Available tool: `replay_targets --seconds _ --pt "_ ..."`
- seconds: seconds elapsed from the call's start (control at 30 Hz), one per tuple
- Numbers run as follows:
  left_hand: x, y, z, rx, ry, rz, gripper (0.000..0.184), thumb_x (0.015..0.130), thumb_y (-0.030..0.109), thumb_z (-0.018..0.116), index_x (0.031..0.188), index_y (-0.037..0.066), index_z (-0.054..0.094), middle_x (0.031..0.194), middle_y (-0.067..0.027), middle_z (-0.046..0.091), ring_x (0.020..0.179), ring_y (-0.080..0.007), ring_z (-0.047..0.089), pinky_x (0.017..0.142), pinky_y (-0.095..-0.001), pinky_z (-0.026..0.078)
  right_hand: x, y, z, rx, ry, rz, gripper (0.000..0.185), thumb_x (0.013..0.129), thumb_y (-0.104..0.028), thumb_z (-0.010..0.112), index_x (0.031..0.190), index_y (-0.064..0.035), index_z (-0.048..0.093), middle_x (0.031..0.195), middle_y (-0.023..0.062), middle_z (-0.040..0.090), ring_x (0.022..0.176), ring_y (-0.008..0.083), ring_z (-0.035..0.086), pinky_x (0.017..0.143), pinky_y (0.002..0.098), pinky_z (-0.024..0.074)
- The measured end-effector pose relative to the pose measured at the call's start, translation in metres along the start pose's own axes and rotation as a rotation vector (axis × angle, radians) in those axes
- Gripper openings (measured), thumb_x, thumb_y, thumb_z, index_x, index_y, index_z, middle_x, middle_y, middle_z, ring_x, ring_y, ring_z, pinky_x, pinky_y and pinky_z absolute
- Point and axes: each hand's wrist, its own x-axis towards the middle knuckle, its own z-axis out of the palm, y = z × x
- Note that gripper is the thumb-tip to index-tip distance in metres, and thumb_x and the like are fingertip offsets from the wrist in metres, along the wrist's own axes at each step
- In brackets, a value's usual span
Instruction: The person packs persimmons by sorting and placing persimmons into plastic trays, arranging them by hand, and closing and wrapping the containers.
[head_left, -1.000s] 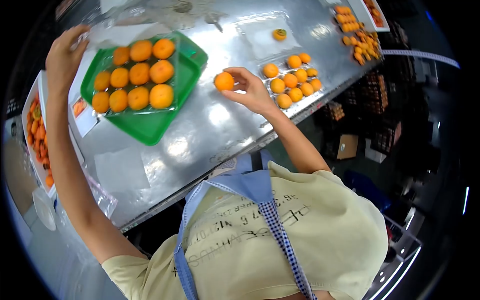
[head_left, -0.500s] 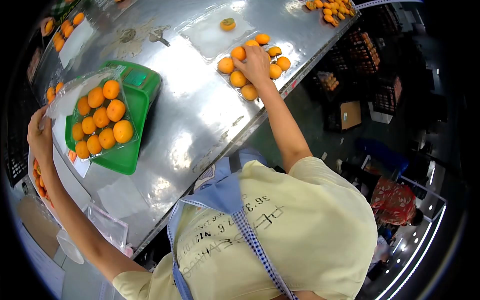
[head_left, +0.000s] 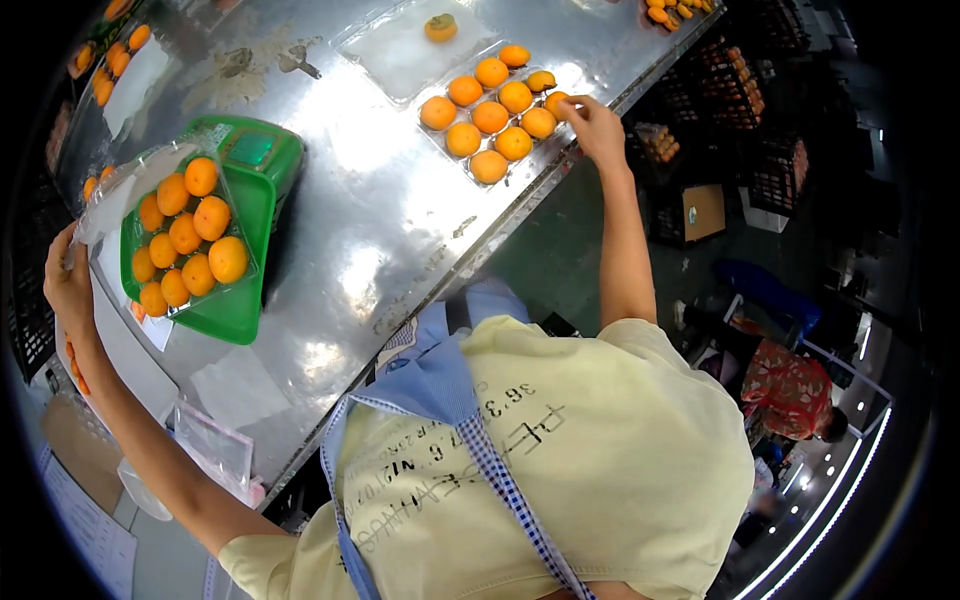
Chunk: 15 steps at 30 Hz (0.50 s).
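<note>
At the far left my left hand [head_left: 70, 285] has its fingers closed on the edge of a clear plastic lid [head_left: 108, 205]. The lid belongs to a clear tray of orange persimmons [head_left: 184, 234], which rests tilted on a green scale [head_left: 262, 205]. Over at the right, my right hand [head_left: 600, 135] pinches a persimmon [head_left: 556, 103] at the corner of a second clear tray [head_left: 460, 98]. Persimmons in rows fill that tray, one showing its leafy top [head_left: 541, 81]. Its flat open lid [head_left: 385, 62] bears a single persimmon [head_left: 440, 28].
A metal table [head_left: 350, 220] runs under everything. More persimmons [head_left: 122, 62] lie at the far left, and small orange fruits [head_left: 675, 12] at the top right. Crates [head_left: 735, 90] and a cardboard box [head_left: 703, 213] stand on the floor beyond the edge. A person [head_left: 790, 390] is at the right.
My right hand has moved right, from over the tray's middle to its corner persimmon, uncovering the rows. My left hand stays at the lid. The view has shifted slightly.
</note>
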Motion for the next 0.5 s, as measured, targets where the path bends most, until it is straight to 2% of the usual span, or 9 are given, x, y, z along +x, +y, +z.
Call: replay_targets --seconds 0.07,0.13,0.23,0.33,0.43,0.5 --pt "0.001 -0.001 0.0 -0.018 -0.006 -0.01 0.023 0.085 0.009 0.061 0.107 0.008 0.063 0.102 -0.0078 0.066 0.097 -0.0177 0.063 0.086 -0.0281 0.047 -0.018 -0.029 -0.006 -0.07 -0.077 0.016 0.05 0.074 -0.054 0.062 0.104 -0.0131 0.065 0.084 0.0103 0.068 0.081 0.0287 0.065 0.072 0.0385 0.0494" --pt "0.0 0.0 0.0 -0.037 -0.016 -0.022 0.023 0.085 0.009 0.061 0.107 0.007 0.063 0.102 -0.0077 0.066 0.097 -0.0171 0.063 0.086 -0.0277 0.047 -0.024 -0.035 0.003 -0.182 -0.067 -0.033 0.051 0.073 -0.054 0.064 0.105 -0.0142 0.065 0.087 0.0113 0.067 0.082 0.0281 0.064 0.071 0.0363 0.0492" --pt "-0.001 -0.003 0.0 -0.045 -0.025 -0.032 0.023 0.085 0.008 0.061 0.107 0.007 0.063 0.102 -0.0076 0.066 0.097 -0.0166 0.062 0.086 -0.0276 0.047 -0.023 -0.022 0.02 -0.179 0.01 -0.063 0.054 0.07 -0.047 0.071 0.109 -0.0107 0.062 0.089 0.0125 0.066 0.083 0.0268 0.063 0.072 0.0359 0.049" --pt "-0.003 -0.002 -0.002 -0.017 -0.026 -0.016 0.023 0.085 0.008 0.06 0.107 0.007 0.063 0.103 -0.0076 0.066 0.097 -0.0168 0.062 0.086 -0.0277 0.047 -0.027 -0.013 0.022 0.114 -0.02 -0.015 0.055 0.068 -0.036 0.076 0.112 -0.0082 0.059 0.093 0.0131 0.064 0.082 0.0265 0.062 0.073 0.0355 0.0485" --pt "-0.003 0.006 -0.004 0.002 -0.031 -0.018 0.023 0.084 0.007 0.06 0.107 0.007 0.063 0.103 -0.0078 0.066 0.097 -0.0175 0.063 0.086 -0.0279 0.047 -0.03 -0.007 0.021 0.159 -0.056 -0.076 0.055 0.067 -0.031 0.075 0.114 -0.0087 0.056 0.101 0.011 0.058 0.082 0.0253 0.061 0.076 0.0367 0.0487" --pt "-0.003 0.007 -0.005 0.002 -0.036 -0.014 0.023 0.084 0.007 0.06 0.107 0.007 0.063 0.103 -0.008 0.066 0.097 -0.018 0.062 0.086 -0.0279 0.047 -0.031 -0.008 0.017 0.035 -0.019 -0.184 0.056 0.068 -0.029 0.075 0.114 -0.0049 0.056 0.097 0.0123 0.058 0.081 0.0238 0.06 0.073 0.034 0.0485"
